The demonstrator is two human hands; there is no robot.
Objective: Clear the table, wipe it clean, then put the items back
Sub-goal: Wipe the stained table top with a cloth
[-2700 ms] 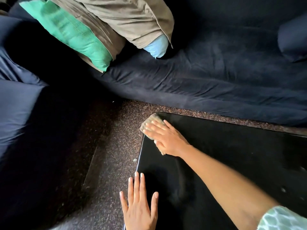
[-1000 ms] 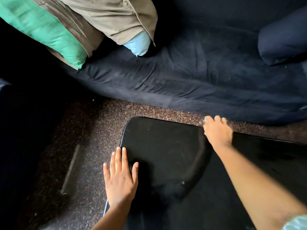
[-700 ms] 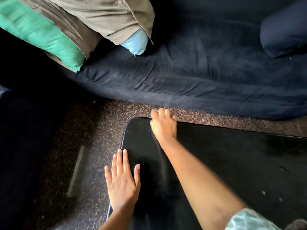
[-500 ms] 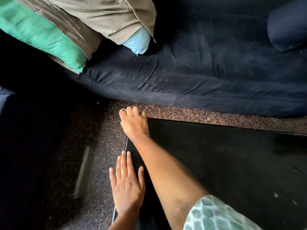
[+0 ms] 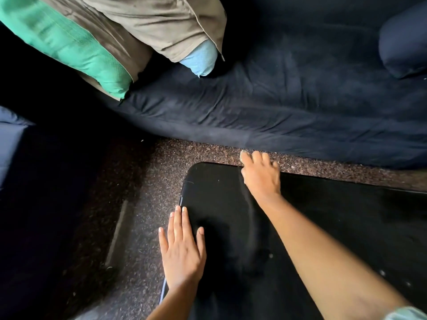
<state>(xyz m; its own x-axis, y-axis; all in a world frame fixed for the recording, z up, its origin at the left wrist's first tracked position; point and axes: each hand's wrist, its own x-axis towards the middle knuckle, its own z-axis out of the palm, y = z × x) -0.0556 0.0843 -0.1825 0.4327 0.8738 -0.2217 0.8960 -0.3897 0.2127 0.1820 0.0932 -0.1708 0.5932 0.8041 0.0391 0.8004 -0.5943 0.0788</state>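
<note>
**Glossy bench gets its far edge wiped**

A speckled carpet [image 5: 147, 204] and dark fabric sofa [image 5: 288, 105] frame the bare, glossy black bench [image 5: 346, 227]. The left hand [image 5: 182, 248] lies flat and released at its rounded left edge, apparently steadying. The right hand [image 5: 261, 176] presses a mostly hidden cloth [image 5: 243, 155] against the far edge.

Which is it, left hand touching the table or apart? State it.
Touching. The head view shows the left hand lying flat, palm down, over the left edge of the black table, no gap visible.
</note>
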